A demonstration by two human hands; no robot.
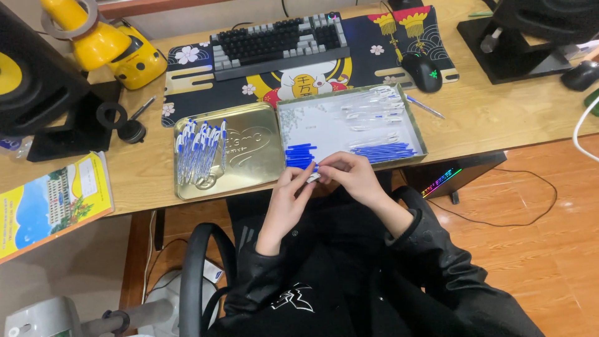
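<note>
Glossy gold metal tin lid (249,156) on smooth pale wooden desk (486,118).

At the top middle of the frame my dark keyboard (277,41) sits on a patterned desk mat (368,53), with a black mouse (422,70) just to its right. A yellow desk lamp (106,47) stands at upper left. A colourful booklet (53,203) lies at the left edge.

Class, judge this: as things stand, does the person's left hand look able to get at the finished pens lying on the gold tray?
Probably yes. The left hand sits just right of the gold tray, with nothing between it and the pens.
</note>
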